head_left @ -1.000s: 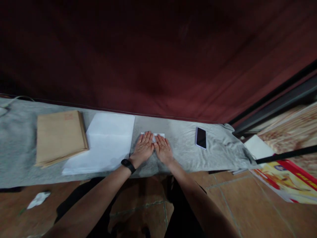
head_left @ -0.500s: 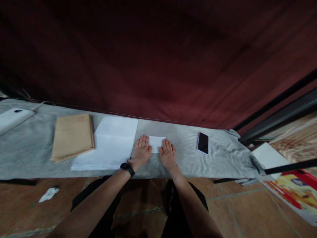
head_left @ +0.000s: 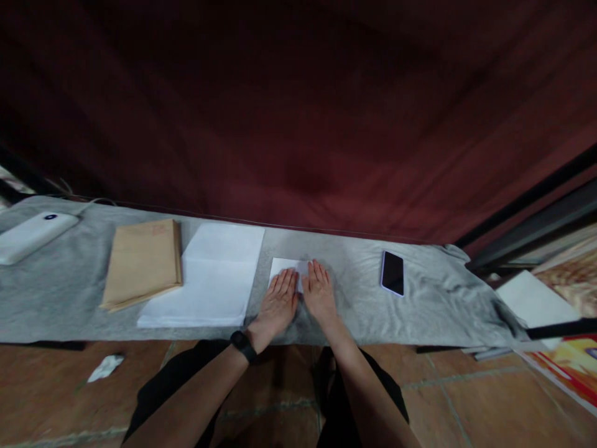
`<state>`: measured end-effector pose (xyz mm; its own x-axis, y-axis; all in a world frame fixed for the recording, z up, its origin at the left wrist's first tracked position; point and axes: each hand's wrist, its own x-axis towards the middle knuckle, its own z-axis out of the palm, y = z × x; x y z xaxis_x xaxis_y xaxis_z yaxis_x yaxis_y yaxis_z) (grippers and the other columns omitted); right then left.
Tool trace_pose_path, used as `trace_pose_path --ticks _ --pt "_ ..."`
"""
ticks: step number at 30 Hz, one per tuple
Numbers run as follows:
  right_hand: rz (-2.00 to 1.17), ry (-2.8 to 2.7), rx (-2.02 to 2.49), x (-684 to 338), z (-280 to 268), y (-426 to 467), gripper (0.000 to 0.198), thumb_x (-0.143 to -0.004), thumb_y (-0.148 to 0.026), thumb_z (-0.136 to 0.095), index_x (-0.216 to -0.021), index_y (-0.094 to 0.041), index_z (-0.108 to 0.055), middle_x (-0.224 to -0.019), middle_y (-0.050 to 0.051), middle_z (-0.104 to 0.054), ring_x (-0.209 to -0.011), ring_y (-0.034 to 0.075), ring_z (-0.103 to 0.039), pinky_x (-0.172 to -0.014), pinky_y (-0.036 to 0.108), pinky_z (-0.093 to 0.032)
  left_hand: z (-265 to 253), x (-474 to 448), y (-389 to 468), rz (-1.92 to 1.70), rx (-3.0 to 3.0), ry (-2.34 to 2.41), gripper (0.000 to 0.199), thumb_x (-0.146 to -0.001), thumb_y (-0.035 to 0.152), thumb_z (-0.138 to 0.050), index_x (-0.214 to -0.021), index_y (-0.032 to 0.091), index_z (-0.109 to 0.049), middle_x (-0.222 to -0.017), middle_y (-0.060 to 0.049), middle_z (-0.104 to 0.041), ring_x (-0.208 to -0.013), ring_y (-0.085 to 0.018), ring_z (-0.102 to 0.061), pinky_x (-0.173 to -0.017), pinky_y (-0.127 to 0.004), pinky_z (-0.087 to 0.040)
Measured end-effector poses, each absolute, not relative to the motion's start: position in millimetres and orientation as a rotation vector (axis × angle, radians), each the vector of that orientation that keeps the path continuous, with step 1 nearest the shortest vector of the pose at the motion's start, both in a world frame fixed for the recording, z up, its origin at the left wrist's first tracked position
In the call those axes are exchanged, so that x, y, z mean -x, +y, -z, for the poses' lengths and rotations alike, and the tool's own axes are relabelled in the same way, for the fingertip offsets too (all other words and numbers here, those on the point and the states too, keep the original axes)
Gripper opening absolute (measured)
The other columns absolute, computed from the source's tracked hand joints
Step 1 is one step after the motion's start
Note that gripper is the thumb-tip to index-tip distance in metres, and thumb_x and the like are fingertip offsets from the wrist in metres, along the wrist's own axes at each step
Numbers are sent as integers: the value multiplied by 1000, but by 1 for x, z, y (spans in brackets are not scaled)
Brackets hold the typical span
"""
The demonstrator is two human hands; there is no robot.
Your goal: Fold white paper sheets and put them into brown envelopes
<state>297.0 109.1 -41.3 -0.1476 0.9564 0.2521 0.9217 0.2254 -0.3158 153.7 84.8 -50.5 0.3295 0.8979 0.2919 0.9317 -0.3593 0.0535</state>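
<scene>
Small white rectangular paper (head_left: 281, 265): is lying flat on the long counter draped in grey plush cloth (head_left: 352, 311), in front of the person, its near part and right side partly hidden by the hands.
Left hand (head_left: 280, 298): is resting palm down on the paper, fingers straight and close together, grasping nothing.
Right hand (head_left: 319, 289): is lying flat at the paper's right side, fingers extended, released; a narrow gap is separating it from the left hand.
Left wrist: is wearing a black band with a dark oval face (head_left: 243, 346).
Large white sheets (head_left: 214, 280): are lying just left of the left hand.
Stack of flat brown paper envelopes (head_left: 143, 262): is sitting against the left side of the sheets.
Phone with dark screen and pale purple edge (head_left: 392, 274): is lying well to the right of the right hand.
White oblong device (head_left: 35, 236): is resting at the counter's far left, near a thin pale cord (head_left: 96, 200).
Dark red hanging fabric (head_left: 298, 137): is rising behind the counter.
Brown tiled floor (head_left: 476, 398): is showing below, with a crumpled white scrap (head_left: 106, 368) lying at left.
</scene>
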Motion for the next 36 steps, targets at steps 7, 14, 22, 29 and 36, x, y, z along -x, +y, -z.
trace_pose_path --ticks 7,14,22,29,36 --pt "-284 -2299 1562 -275 42 101 54 -107 -37 -23 -153 -13 -39 -158 8 -40 -149 17 -32 -124 39 -24 60 -144 85 351 2570 -1631 66 -91 16 -33 -156 8 -26 -157 -18 -39 -149 -25 -31 -122 -50 -24" --pt "-143 -2330 1641 -285 49 100 53 -107 -37 -26 -155 -15 -35 -161 10 -32 -151 22 -27 -124 43 -22 51 -137 82 453 2458 -1821 62 -96 27 -32 -153 5 -33 -159 -18 -36 -151 -25 -28 -123 -45 -24" --pt "5 -2290 1782 -298 53 105 53 -106 -35 -34 -155 -15 -35 -161 12 -31 -149 26 -32 -122 46 -23 44 -139 78 429 2379 -1923 65 -94 32 -38 -152 4 -34 -160 -19 -33 -151 -28 -27 -122 -47 -23" --pt "18 -2242 1877 -309 56 107 56 -106 -36 -32 -156 -11 -30 -161 13 -33 -150 25 -29 -122 44 -21 38 -140 77 391 2362 -1949 64 -95 33 -37 -150 0 -36 -159 -21 -34 -150 -29 -29 -122 -48 -22" --pt "-20 -2244 1888 -308 53 108 58 -105 -38 -33 -156 -9 -31 -161 13 -33 -149 27 -29 -122 45 -20 37 -146 86 508 2425 -1835 62 -95 26 -34 -152 1 -32 -159 -20 -35 -151 -28 -26 -123 -48 -24"
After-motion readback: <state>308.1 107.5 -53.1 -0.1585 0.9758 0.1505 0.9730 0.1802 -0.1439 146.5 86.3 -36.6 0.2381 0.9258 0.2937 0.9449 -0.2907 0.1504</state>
